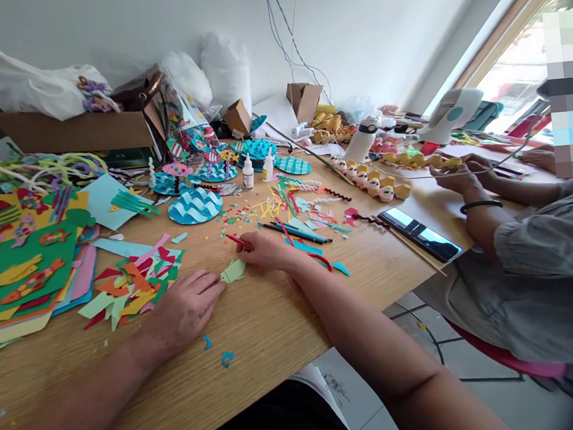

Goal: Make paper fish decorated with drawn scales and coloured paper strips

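Note:
A light green paper fish (233, 271) lies flat on the wooden table between my hands. My left hand (189, 307) rests palm down beside it, fingers stretched out, the fingertips at the fish's left end. In a pinch, my right hand (264, 252) holds a slim red pen (237, 240), whose upper end points to the left; its tip is hidden behind my fingers. That hand sits against the fish's right end. Left of my hands is a pile of coloured paper scraps (135, 285). Small blue paper bits (227, 359) lie nearer the table's front edge.
Blue wavy paper discs (195, 205), small white glue bottles (247, 173) and dark pens (295, 233) lie beyond my hands. Green card sheets (34, 264) spread at left. A phone (421, 233) lies at right, near another person's hands (456, 177) holding a yellow egg-carton strip (419, 160).

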`<state>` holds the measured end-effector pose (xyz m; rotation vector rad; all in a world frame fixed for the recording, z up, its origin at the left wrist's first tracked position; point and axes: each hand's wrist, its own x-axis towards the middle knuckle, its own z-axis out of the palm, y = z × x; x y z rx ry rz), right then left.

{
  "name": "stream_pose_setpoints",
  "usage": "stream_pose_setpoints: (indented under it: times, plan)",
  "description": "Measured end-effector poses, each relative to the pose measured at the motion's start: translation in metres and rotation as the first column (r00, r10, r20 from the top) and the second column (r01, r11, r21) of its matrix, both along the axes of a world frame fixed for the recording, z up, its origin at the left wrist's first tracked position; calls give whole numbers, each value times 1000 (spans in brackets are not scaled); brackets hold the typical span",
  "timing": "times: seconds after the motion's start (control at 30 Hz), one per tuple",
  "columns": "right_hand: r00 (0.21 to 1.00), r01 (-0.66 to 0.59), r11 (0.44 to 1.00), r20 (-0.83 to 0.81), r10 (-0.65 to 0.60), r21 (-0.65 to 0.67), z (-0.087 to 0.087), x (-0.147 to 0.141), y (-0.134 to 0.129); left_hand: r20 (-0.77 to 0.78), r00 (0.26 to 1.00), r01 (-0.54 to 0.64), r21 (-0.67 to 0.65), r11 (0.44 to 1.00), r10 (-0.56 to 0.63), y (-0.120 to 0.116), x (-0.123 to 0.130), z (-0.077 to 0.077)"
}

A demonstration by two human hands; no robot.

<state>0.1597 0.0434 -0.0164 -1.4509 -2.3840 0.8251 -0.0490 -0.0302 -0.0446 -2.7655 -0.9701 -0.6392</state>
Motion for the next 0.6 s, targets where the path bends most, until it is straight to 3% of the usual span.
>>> stream_pose_setpoints:
  times: [0.2, 0.33, 0.47, 0.6]
  plan:
    - [996, 35, 999, -77, -36, -11, -8, -4, 1, 6, 999, -31, 22, 999, 31, 0, 0, 8]
    - [995, 83, 997, -62, -82, 4, -9, -10, -1, 15, 998, -67, -15, 998, 67, 3, -4, 6]
    - [988, 133, 991, -80, -131, 27, 0, -11, -3, 25, 997, -74, -37, 997, 75, 5, -5, 1]
    - [968, 212, 966, -169, -187, 145, 18, -5, -10, 10, 997, -74, -29, 997, 74, 5, -4, 1]
